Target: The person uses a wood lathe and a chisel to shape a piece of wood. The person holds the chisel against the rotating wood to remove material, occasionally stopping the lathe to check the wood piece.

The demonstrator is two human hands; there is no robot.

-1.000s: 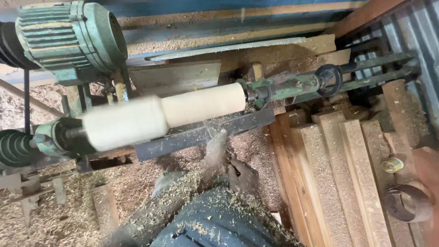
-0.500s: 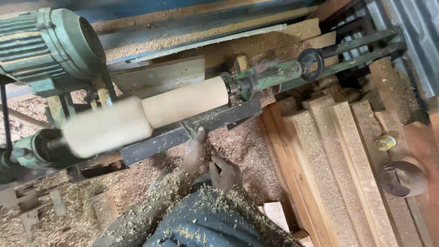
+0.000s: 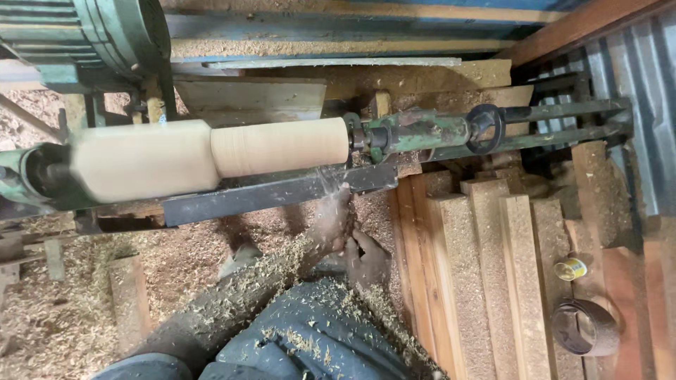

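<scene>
While the pale wooden blank point(image 3: 211, 158) spun between the lathe's two centres, its long axis ran almost level across the view, from the green headstock end point(image 3: 32, 176) on the left to the green tailstock point(image 3: 415, 132) on the right. It was thicker on the left and stepped down to a narrower, smoother cylinder toward the tailstock. Below it lay the dark steel tool rest point(image 3: 282, 193), parallel to the blank and just in front of it.

Both hands sat under the right-hand end of that rest, so the blank lay up and away from them, its narrow section closest. The left hand point(image 3: 331, 224) was nearer, raised against the rest where pale chips flew off the wood. It was blurred and dusted with shavings, so I could not tell whether its fingers were clamped on a tool or merely pressed together. The right hand point(image 3: 367, 259) sat just behind and below it, touching it, fingers curled inward; what they gripped was hidden.

Sawdust point(image 3: 63, 309) covered the floor and the person's sleeve point(image 3: 232, 299). Squared timber lengths point(image 3: 493, 274) were stacked to the right, with a small yellow tin point(image 3: 570, 268) and a dark round container point(image 3: 584, 327) beside them.
</scene>
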